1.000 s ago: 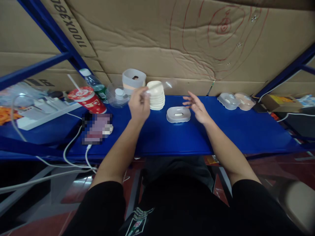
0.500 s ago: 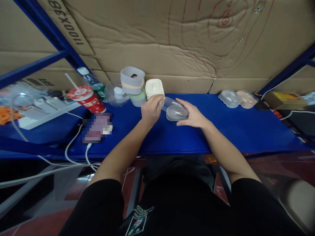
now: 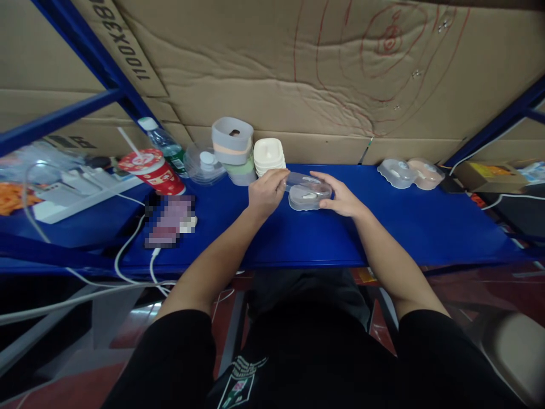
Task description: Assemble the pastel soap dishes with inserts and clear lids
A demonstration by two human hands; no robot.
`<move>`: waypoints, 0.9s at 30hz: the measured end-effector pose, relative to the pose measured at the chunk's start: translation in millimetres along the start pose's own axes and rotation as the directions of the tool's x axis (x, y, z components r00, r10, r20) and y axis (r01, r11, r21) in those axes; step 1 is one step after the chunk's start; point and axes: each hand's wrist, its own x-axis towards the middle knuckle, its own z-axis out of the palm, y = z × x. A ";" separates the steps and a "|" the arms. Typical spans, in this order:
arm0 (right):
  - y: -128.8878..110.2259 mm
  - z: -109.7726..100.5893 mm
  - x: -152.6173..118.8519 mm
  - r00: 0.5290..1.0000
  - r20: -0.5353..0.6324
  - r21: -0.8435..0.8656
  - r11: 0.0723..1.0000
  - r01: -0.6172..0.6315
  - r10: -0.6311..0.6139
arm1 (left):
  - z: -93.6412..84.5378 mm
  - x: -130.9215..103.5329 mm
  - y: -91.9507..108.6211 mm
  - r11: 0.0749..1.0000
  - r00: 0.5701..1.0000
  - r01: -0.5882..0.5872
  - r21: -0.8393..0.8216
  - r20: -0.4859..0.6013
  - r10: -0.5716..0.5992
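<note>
The head camera looked down at a blue shelf (image 3: 272,238) with brown cardboard (image 3: 298,85) behind it. The person sat in front of it in black clothes, and both bare arms reached out over the shelf.

In the middle of the shelf lay a little white tray (image 3: 307,200), and a small white piece sat inside it. A clear lid (image 3: 303,180) was held tilted just over the back of the tray. The left hand (image 3: 264,193) pinched the left end of the lid with its fingers closed on it. The right hand (image 3: 340,196) curled around the right side of the tray and lid and touched them, with its fingers bent around the edge.

Just behind the left hand stood a stack of cream trays (image 3: 268,156). Beside that was a grey tub (image 3: 232,139) on top of other tubs. Farther left were a clear round dish (image 3: 203,163), a water bottle (image 3: 160,139) and a red cup (image 3: 152,170) with a straw. White cables (image 3: 128,255) hung off the front of the shelf.

Far to the right, well apart from the hands, two more closed trays (image 3: 409,173) lay side by side at the back of the shelf
</note>
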 end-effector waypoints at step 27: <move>51.4 -33.8 -2.5 0.971 0.085 -0.184 0.962 -0.203 0.222 | 5.4 -5.0 -14.7 0.965 0.718 0.262 -0.016 0.671 -0.184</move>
